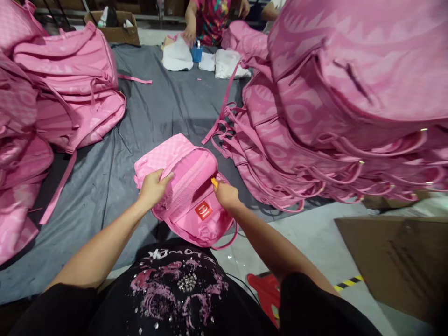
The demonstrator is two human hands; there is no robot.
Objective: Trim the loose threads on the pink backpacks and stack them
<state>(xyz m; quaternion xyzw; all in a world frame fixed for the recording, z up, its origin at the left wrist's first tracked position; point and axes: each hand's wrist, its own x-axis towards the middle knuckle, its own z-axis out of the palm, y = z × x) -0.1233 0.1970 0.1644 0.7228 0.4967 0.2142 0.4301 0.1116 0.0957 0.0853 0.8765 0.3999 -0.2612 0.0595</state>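
Note:
A small pink bag (189,163) with a checked panel lies unzipped at the near edge of the table, its mouth facing me. Inside it a red label (203,210) shows on the lining. My left hand (153,189) is closed on the left edge of the opening, thumb on the inner side. At the right edge of the opening is my right hand (227,193), its fingers closed round a small yellow tool (214,182). Only a short yellow end sticks out, so its kind is hidden.
Pink backpacks (297,116) are piled high on the right, straps hanging; more pink backpacks (70,79) lie left. Across the grey-covered table (168,107), a person (213,21) stands by a white cap (177,53) and a blue item (197,52). A cardboard box (392,261) stands lower right.

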